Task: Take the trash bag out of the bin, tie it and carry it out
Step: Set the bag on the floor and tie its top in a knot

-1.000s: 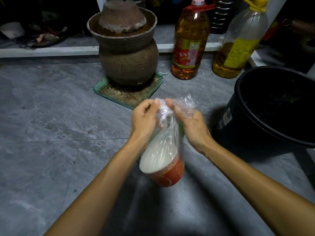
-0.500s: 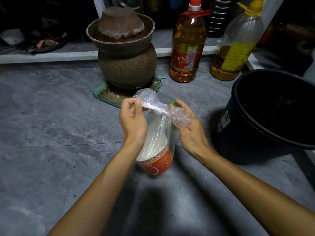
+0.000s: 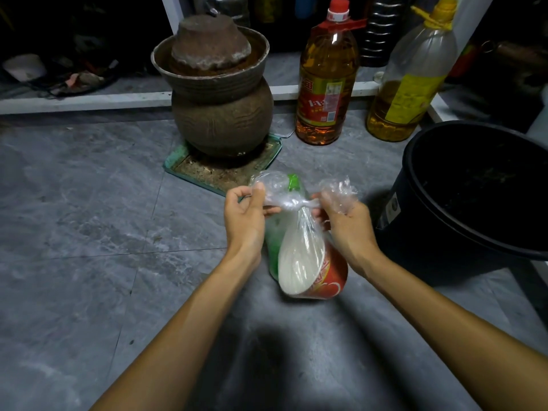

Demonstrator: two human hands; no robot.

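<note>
A clear plastic trash bag (image 3: 302,247) hangs above the grey floor, holding a red-and-white paper bowl and something green. Its neck is twisted into a knot between my hands. My left hand (image 3: 246,215) pinches the bag's left ear, pulled out to the left. My right hand (image 3: 344,223) grips the right ear, pulled out to the right. The black bin (image 3: 439,209) stands at the right, apart from the bag, its inside dark with no liner showing.
A brown clay jar (image 3: 219,93) on a green tray (image 3: 175,167) stands just beyond the bag. Two large oil bottles (image 3: 326,81) (image 3: 412,84) stand at the back right by a white ledge (image 3: 74,103). Grey tiled floor (image 3: 89,247) stretches left and toward me.
My hands have crossed the two bag ears and pulled them apart sideways, drawing the neck into a tight knot. The bag has turned, so the green item shows more.
</note>
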